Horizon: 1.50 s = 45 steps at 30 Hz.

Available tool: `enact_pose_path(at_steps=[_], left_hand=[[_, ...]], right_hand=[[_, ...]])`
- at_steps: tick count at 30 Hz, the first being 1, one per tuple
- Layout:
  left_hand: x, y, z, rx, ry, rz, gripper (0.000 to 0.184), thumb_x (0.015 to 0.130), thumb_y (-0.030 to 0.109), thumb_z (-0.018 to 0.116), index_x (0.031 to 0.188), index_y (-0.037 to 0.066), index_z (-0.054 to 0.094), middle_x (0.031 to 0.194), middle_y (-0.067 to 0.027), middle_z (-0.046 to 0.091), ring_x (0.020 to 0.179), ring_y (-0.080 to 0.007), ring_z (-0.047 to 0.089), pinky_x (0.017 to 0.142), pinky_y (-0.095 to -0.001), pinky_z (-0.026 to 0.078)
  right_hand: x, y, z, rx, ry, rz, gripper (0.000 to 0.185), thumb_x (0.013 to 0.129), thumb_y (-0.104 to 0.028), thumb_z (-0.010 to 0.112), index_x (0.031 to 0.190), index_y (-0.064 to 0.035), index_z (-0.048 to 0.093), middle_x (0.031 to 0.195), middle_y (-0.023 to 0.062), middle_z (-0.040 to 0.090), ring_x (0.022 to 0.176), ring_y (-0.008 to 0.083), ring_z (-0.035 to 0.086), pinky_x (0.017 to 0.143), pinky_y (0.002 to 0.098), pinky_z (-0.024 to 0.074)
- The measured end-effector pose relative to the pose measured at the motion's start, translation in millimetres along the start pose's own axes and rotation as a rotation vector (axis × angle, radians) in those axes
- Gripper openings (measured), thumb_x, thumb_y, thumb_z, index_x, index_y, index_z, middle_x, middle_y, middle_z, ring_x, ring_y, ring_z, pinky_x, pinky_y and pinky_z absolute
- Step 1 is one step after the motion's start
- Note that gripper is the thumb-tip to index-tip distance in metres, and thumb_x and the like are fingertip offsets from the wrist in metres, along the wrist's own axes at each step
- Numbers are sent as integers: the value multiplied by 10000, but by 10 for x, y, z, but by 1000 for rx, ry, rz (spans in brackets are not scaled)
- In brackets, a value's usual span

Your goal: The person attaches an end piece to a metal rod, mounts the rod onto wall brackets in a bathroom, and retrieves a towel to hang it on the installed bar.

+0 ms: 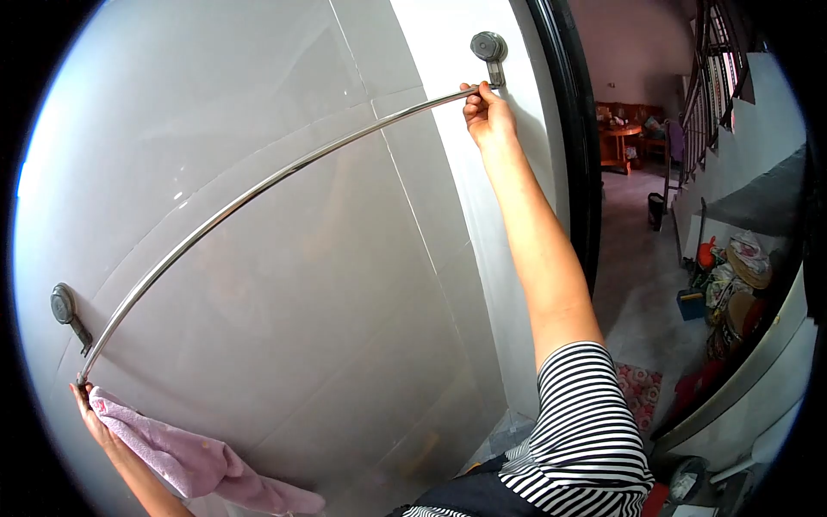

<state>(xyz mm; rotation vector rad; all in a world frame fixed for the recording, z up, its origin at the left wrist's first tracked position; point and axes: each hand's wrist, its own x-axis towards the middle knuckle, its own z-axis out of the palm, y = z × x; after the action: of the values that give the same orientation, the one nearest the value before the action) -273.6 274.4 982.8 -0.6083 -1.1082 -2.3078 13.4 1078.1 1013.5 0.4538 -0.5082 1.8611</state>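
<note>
A long metal rod (284,172) runs across the grey tiled wall. My right hand (489,116) pinches its upper right end, right by the hook of a round grey wall holder (489,50). At the lower left, my left hand (90,414) has its fingers at the rod's other end, just below a second grey holder (64,303). That end is apart from the left holder's hook. A pink towel (194,452) hangs over my left wrist and forearm.
Right of the wall stands a dark door frame (573,129). Beyond it are a wooden table (620,133), a staircase with railings (711,95), a blue bin (691,303), piled bags (728,284) and a red patterned mat (637,392).
</note>
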Motion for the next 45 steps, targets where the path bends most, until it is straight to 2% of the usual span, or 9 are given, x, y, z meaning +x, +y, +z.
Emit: enact_pose_path(at_steps=[7, 9, 10, 13, 16, 20, 26, 31, 45], left_hand=[[-20, 5, -48, 69, -10, 11, 311, 907, 404, 530, 988, 115, 613, 763, 37, 560, 639, -77, 526, 561, -239, 445], [44, 130, -257, 192, -204, -84, 329, 907, 415, 526, 973, 104, 611, 741, 30, 556, 639, -90, 537, 566, -240, 456], [-450, 248, 162, 331, 98, 24, 347, 905, 420, 525, 946, 90, 622, 734, 12, 566, 636, -96, 542, 572, -240, 459], [-832, 321, 271, 178, 100, 134, 359, 933, 334, 481, 1027, 15, 614, 846, -66, 639, 685, -154, 588, 622, -281, 494], [-882, 149, 533, -58, -210, 109, 344, 943, 299, 467, 1002, -7, 611, 798, -109, 635, 681, -170, 604, 607, -277, 506], [-1025, 213, 872, -332, 11, -34, 303, 936, 333, 479, 876, 51, 571, 682, -78, 604, 557, -179, 584, 499, -299, 508], [-1092, 208, 867, -313, -51, -82, 310, 933, 342, 486, 833, 56, 553, 669, -74, 582, 546, -161, 562, 489, -275, 492], [-972, 164, 842, -286, 37, 22, 398, 933, 382, 468, 945, -2, 573, 746, -87, 576, 639, -153, 558, 557, -254, 486], [-983, 224, 871, -259, 0, 53, 261, 933, 257, 511, 924, 1, 554, 739, -106, 572, 591, -165, 563, 522, -253, 503]], right_hand=[[-26, -86, 29, -35, -10, 45, 115, 936, -132, 477, 873, -40, 505, 838, 195, 621, 535, 99, 475, 453, 204, 419], [-32, -54, -3, -98, -93, 19, 107, 917, -109, 502, 845, -30, 508, 796, 172, 617, 513, 85, 460, 426, 194, 402], [99, 46, -98, -51, -197, 38, 77, 895, -67, 529, 830, -31, 511, 764, 141, 607, 509, 77, 463, 410, 189, 395], [69, 20, -53, -198, -132, -9, 60, 860, -18, 572, 899, -25, 526, 742, 80, 575, 522, 62, 466, 389, 154, 364], [428, -615, -557, -308, -166, 35, 125, 906, -78, 532, 994, 7, 508, 748, 46, 544, 547, 45, 406, 424, 154, 335], [1137, -1188, -986, -225, -430, 174, 367, 911, -132, 550, 1198, 89, 493, 732, -19, 436, 585, 49, 336, 452, 169, 291], [1224, -974, -883, -208, -324, 139, 394, 922, -127, 528, 1210, 129, 445, 750, 1, 452, 607, 56, 368, 473, 176, 325], [992, -933, -741, -244, -271, 120, 389, 921, -132, 526, 1201, 128, 451, 727, 13, 448, 627, 62, 411, 476, 173, 347], [1106, -936, -833, -236, -252, 158, 313, 909, -101, 535, 1099, 146, 501, 772, 74, 535, 653, 111, 500, 505, 178, 430]])
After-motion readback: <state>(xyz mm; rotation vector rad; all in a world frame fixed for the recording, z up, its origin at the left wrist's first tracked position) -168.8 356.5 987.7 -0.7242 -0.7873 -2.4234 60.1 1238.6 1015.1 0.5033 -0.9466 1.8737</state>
